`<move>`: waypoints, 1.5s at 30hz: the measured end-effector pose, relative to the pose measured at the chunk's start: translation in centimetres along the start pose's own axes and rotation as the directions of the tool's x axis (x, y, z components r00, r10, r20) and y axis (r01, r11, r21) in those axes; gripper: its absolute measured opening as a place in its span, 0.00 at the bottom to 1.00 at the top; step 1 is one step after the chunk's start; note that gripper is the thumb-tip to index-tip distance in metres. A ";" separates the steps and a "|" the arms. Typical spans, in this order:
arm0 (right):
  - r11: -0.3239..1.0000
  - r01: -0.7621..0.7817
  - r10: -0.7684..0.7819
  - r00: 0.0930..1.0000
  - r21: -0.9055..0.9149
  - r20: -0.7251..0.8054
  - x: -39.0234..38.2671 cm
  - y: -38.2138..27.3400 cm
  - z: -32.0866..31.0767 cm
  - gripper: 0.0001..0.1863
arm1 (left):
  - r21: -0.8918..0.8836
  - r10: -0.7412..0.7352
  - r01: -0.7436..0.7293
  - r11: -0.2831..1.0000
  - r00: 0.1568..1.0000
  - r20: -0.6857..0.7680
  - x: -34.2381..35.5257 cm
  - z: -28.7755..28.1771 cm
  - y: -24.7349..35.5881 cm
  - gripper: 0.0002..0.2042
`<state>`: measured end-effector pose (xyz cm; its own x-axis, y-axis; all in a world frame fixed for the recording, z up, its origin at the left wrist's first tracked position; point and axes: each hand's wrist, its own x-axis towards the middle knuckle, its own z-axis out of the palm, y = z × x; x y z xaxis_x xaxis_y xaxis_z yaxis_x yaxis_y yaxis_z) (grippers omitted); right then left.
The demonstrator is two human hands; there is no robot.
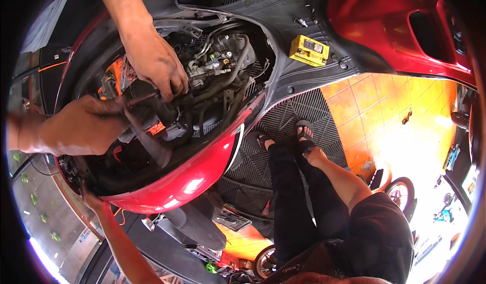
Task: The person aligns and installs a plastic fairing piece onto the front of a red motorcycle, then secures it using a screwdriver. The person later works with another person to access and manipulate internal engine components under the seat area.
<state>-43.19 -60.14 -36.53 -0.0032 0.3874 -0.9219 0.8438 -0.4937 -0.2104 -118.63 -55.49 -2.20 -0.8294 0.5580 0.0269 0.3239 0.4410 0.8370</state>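
My left hand (91,199) touches the tail edge of a red scooter (202,175), its fingers mostly hidden there. On my bent knee lies my right hand (315,157), fingers loosely spread and holding nothing. Another person's two hands reach over the scooter's open seat bay from the upper left. One of them (83,127) grips a motion-blurred, dark elongated thing (152,145) whose kind I cannot make out. The other (157,64) presses its fingertips onto a dark part beside the exposed engine (223,54).
A yellow battery (310,50) sits on the scooter's black footboard (283,18), with small loose metal parts (301,22) near it. Below are a black ribbed mat (319,112) and orange tiles (369,102). A tray of tools (234,218) lies by the scooter's side.
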 end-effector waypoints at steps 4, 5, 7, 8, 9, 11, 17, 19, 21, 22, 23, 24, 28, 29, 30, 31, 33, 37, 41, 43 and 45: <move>0.998 -0.060 0.060 0.998 -0.023 0.013 0.2 3.0 2.3 0.25 | -0.109 -0.061 0.068 0.992 0.996 0.067 0.1 0.7 0.1 0.17; 0.998 -0.057 0.058 0.998 -0.032 0.019 0.2 3.6 2.7 0.26 | -0.116 -0.048 0.060 0.991 0.994 0.102 0.2 0.4 0.0 0.17; 0.998 -0.049 0.051 0.998 -0.038 0.047 -0.2 3.4 2.6 0.26 | -0.087 0.018 -0.011 0.996 0.997 0.075 0.9 -1.6 -0.6 0.17; 0.998 -0.044 0.047 0.997 -0.042 0.061 -0.3 3.3 2.6 0.26 | -0.070 0.052 -0.047 0.996 0.997 0.061 1.2 -2.8 -0.8 0.17; 0.997 -0.064 0.067 0.996 -0.049 0.058 -0.3 3.6 2.7 0.26 | -0.099 0.007 -0.003 0.995 0.999 0.045 1.1 -1.9 -0.8 0.17; 0.992 -0.107 0.110 0.993 -0.062 0.050 -0.1 4.3 2.9 0.26 | -0.158 -0.085 0.087 0.984 0.996 0.020 -0.1 1.1 0.1 0.17; 0.994 -0.077 0.083 0.994 -0.081 0.077 -0.4 1.7 1.2 0.24 | -0.128 -0.079 0.081 0.989 0.997 0.020 -0.8 0.7 0.6 0.16; 0.995 -0.020 0.025 0.998 -0.097 0.051 0.8 2.8 2.3 0.23 | -0.007 0.051 -0.050 0.999 0.998 0.044 0.0 -0.4 0.1 0.15; 0.996 0.000 0.004 0.999 -0.084 0.043 1.3 3.2 2.8 0.23 | 0.002 0.061 -0.061 0.998 0.997 0.043 0.3 -0.8 -0.3 0.15; 0.998 -0.009 0.012 0.999 -0.066 0.049 0.5 2.0 2.0 0.22 | -0.051 0.006 -0.004 0.999 1.000 0.024 -0.1 -0.2 -0.1 0.15; 0.999 -0.017 0.020 0.998 -0.048 0.054 0.0 1.3 1.5 0.22 | -0.104 -0.051 0.051 0.993 0.999 0.009 -0.5 0.5 0.0 0.15; 0.998 -0.022 0.025 0.999 -0.058 0.047 0.0 1.4 1.4 0.21 | -0.127 -0.057 0.058 0.990 0.998 0.015 -1.1 1.7 0.7 0.15; 0.997 0.004 -0.002 0.999 -0.077 0.033 0.3 2.0 2.5 0.20 | -0.033 0.068 -0.067 0.997 0.996 0.053 -1.3 0.8 0.8 0.16; 0.997 0.020 -0.018 0.999 -0.078 0.030 0.4 2.2 2.7 0.20 | 0.035 0.131 -0.134 0.990 0.989 0.074 -0.8 -0.7 0.1 0.17; 0.997 0.020 -0.018 1.000 -0.078 0.024 0.4 2.8 2.9 0.21 | -0.066 0.102 -0.098 0.993 0.993 0.057 -0.9 0.2 -0.3 0.16; 0.997 0.022 -0.020 1.000 -0.078 0.019 0.3 3.3 3.0 0.21 | -0.164 0.071 -0.063 0.984 0.997 0.042 -1.4 1.4 -0.6 0.16; 0.997 0.001 0.002 0.999 -0.080 0.035 0.4 3.4 3.0 0.21 | -0.189 0.061 -0.044 0.981 0.994 0.090 -1.1 0.8 -0.8 0.15; 0.993 -0.040 0.049 0.996 -0.110 0.078 -0.3 2.0 2.3 0.22 | 0.002 0.044 -0.044 0.999 0.989 0.142 0.1 -1.4 -1.4 0.15; 0.989 -0.041 0.047 0.998 -0.144 0.044 0.7 3.9 3.5 0.22 | -0.202 -0.073 0.073 0.977 0.997 0.009 -2.0 3.7 1.3 0.12; 0.988 -0.001 0.013 0.997 -0.157 0.073 1.0 3.2 3.6 0.22 | -0.172 -0.038 0.037 0.984 0.999 -0.004 -1.4 1.7 0.7 0.11; 0.990 0.004 0.008 0.997 -0.142 0.081 0.8 2.5 3.5 0.22 | -0.150 -0.045 0.044 0.988 0.999 -0.004 -1.0 0.6 0.4 0.13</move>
<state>-42.93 -63.81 -38.99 -0.0400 0.3187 -0.9470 0.9116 -0.3764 -0.1652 -117.39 -55.45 -2.27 -0.8446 0.5353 -0.0086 0.2156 0.3548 0.9097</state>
